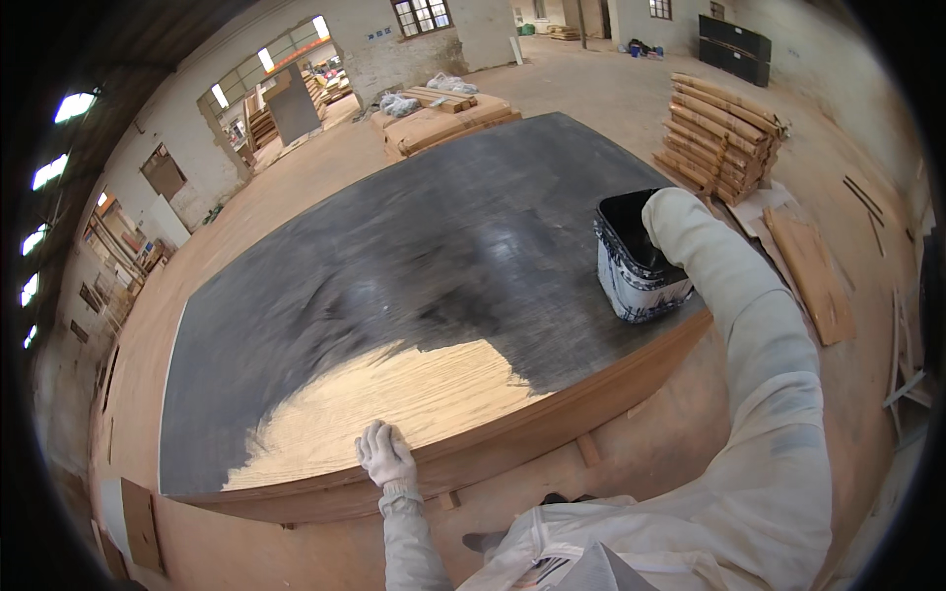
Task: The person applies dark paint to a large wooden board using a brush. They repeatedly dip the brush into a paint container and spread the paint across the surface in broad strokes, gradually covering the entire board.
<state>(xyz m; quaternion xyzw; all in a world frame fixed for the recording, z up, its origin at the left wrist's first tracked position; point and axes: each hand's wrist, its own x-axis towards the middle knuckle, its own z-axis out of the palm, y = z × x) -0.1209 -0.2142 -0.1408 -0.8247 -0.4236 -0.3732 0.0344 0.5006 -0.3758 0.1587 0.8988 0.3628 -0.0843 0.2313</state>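
Note:
A large stack of wooden sheets (581,414) lies before me, its top mostly coated in streaky black paint (394,236). Along the near side a patch of bare pale wood (424,389) shows its grain. My left hand (385,456), in a whitish glove, rests on the near edge of that patch, fingers laid on the wood and holding nothing. On the right corner of the stack stands a paint-smeared white bucket (636,288), black inside. My right arm, in a pale sleeve (719,256), reaches over its rim; the hand itself is hidden inside.
Behind the sheets sits a low wrapped pile (448,128) with planks and plastic on top. At the right stands a stack of brown wrapped bundles (719,138), with loose boards (808,276) on the floor nearby. A panel (133,522) stands at lower left.

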